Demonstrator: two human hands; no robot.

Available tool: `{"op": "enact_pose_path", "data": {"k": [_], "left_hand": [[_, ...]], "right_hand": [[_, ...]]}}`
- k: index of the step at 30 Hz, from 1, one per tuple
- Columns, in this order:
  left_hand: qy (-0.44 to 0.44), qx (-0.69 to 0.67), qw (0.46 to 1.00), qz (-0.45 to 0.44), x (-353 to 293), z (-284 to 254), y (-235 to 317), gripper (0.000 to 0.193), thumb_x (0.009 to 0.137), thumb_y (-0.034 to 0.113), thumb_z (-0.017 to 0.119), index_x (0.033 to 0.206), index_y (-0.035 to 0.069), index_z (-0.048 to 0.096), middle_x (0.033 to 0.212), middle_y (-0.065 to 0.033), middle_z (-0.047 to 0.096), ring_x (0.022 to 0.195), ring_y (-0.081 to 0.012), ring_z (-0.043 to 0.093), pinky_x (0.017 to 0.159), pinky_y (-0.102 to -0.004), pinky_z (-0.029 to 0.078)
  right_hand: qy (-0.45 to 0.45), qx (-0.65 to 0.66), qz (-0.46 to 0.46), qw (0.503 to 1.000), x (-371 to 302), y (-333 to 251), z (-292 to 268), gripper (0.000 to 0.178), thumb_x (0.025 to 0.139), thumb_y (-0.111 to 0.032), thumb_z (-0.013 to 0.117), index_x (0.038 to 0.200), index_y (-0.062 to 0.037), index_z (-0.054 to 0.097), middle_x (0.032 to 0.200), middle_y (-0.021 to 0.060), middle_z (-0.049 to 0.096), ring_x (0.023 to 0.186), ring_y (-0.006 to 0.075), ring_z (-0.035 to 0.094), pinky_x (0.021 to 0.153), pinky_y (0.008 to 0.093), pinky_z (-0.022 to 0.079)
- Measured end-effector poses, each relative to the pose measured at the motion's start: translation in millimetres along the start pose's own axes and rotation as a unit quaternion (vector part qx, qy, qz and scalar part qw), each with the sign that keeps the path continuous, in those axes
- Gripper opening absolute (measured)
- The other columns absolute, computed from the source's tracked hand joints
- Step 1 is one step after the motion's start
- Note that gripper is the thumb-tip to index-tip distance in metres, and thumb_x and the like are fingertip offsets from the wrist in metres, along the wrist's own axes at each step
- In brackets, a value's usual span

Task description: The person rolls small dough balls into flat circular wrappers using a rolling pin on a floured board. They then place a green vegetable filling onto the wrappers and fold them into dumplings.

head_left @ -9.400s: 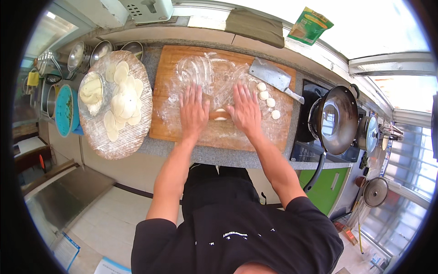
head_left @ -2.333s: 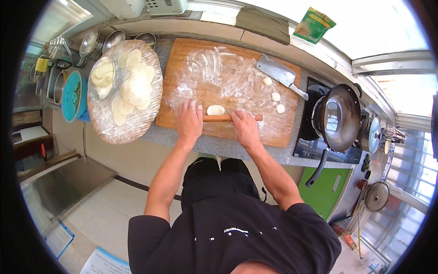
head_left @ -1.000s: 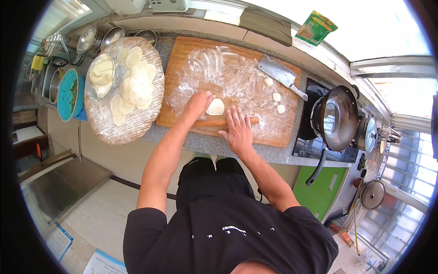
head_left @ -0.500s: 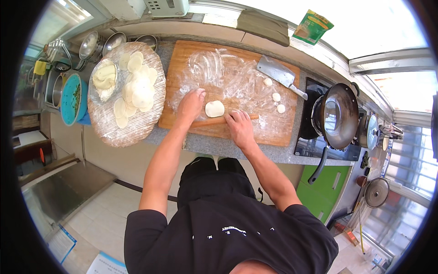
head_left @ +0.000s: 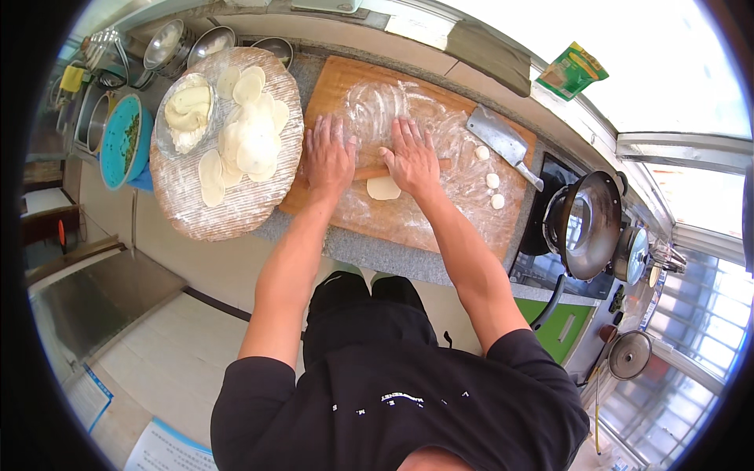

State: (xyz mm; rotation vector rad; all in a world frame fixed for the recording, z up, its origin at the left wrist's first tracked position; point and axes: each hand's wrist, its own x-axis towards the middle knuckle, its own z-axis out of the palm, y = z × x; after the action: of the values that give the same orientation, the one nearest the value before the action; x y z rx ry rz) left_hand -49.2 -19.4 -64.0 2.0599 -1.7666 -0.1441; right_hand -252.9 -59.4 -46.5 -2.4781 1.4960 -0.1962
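My left hand (head_left: 330, 159) lies flat, fingers stretched forward, over the left end of a wooden rolling pin (head_left: 371, 172). Over the pin's right part rests my right hand (head_left: 412, 161), palm down with its fingers extended. A flattened dough wrapper (head_left: 383, 189) sits on the floured wooden board (head_left: 428, 230), its far edge at the pin. Three small dough balls, the farthest one (head_left: 481, 152) near a cleaver (head_left: 498, 135), sit on the board's right side. To the left, a round ridged tray (head_left: 184, 216) carries overlapping rolled wrappers (head_left: 255, 149).
Also on the tray is a bowl of dough (head_left: 188, 110). A turquoise basin (head_left: 118, 149) with green filling stands left of it, metal bowls (head_left: 212, 43) behind. On the right, a wok (head_left: 597, 224) sits on the stove; a green packet (head_left: 573, 71) lies on the sill.
Both hands have moved forward and flattened out, the right one no longer curled on the pin. The pin has passed from the near side of the wrapper to its far edge. The view has shifted.
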Motion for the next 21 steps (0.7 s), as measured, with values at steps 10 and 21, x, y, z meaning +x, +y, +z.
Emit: {"op": "enact_pose_path", "data": {"k": [10,21], "left_hand": [[-0.208,-0.1,0.958,0.172,-62,-39,12,0.067,0.095,0.045,0.073,0.146,0.004,0.061,0.156,-0.0163,0.053,0.144,-0.0374,0.05,0.122,-0.0505,0.038],[-0.206,-0.155,0.947,0.193,-58,-15,25,0.027,0.094,0.019,0.073,0.12,0.01,0.074,0.11,-0.0092,0.07,0.098,-0.0346,0.072,0.086,-0.0458,0.06]], "right_hand": [[-0.019,-0.033,-0.015,0.999,-87,-12,-1,0.116,0.088,-0.083,0.049,0.167,-0.0007,0.031,0.173,0.0216,0.033,0.16,0.0379,0.032,0.13,0.0587,0.024],[0.005,0.026,0.004,1.0,-96,-16,-4,0.115,0.09,-0.078,0.055,0.166,0.0034,0.027,0.17,0.0259,0.035,0.16,0.0406,0.031,0.13,0.058,0.023]]}}
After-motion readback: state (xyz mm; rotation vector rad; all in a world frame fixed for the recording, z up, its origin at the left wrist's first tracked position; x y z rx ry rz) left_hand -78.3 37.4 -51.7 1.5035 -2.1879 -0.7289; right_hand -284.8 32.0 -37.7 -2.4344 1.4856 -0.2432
